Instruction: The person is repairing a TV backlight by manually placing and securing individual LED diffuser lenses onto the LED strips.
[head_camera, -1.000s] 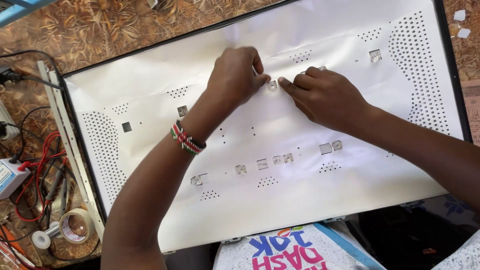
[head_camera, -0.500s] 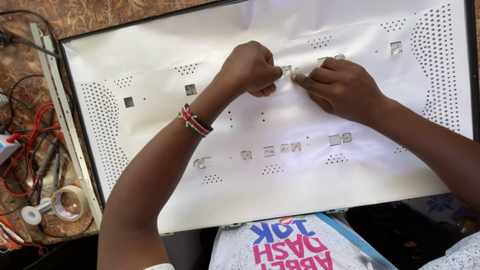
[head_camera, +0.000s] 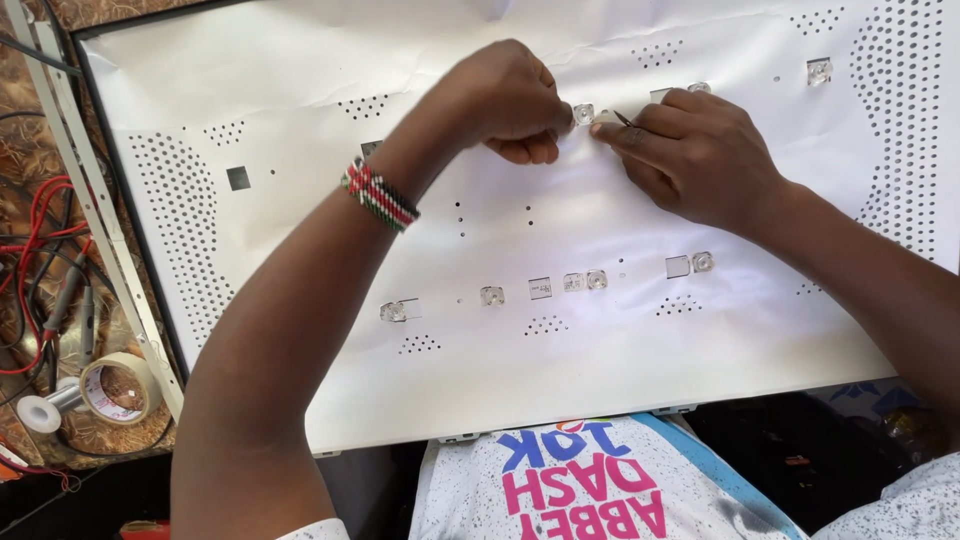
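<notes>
We work over a brown patterned worktop (head_camera: 130, 20) on which a big white reflector sheet (head_camera: 560, 380) lies flat in its dark frame, punched with dot holes and small square openings. Our left hand (head_camera: 505, 100) is curled, its grip pressed together on the sheet just beside a small clear lens (head_camera: 584, 113) in the far row, seemingly to hold the sheet flat around it. Our right hand (head_camera: 700, 155) comes in from the right, its grip pinching a thin dark tool (head_camera: 622, 118) whose tip points at the same lens; hand and lens sit almost touching. A beaded bracelet (head_camera: 380, 195) circles the left wrist. In the near row, more lenses (head_camera: 596, 280) poke up through the sheet. At the left edge lie red wires (head_camera: 35, 230), a tape roll (head_camera: 115, 388) and a pale metal strip (head_camera: 95, 220), kept off the sheet but within reach.
</notes>
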